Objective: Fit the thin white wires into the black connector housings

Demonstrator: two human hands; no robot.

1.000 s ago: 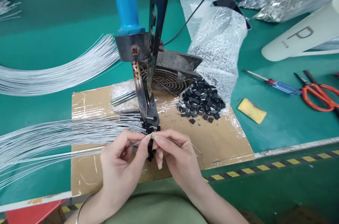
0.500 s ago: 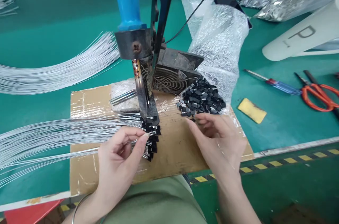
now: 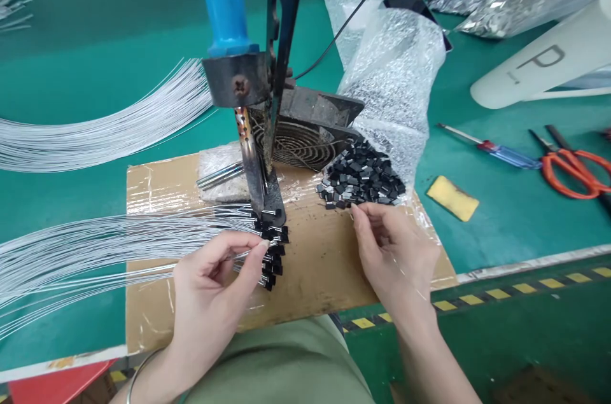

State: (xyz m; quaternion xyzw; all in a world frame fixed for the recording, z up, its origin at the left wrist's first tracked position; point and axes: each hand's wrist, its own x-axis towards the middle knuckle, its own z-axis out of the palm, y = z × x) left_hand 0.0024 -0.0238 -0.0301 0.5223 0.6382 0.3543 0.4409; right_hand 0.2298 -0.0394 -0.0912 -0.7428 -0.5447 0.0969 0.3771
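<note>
Left hand (image 3: pixel 214 277) pinches a wire (image 3: pixel 157 271); right hand (image 3: pixel 391 251) seemingly grips a black part (image 3: pixel 356 208).

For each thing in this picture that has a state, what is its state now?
Left hand: pinching a thin silver wire.
Right hand: fingertips closed at the edge of the pile of small black parts.
Orange-handled scissors: lying flat, closed.
Clear bubble-wrap bag: open, parts spilling out.
Blue-handled soldering iron: clamped upright.
</note>
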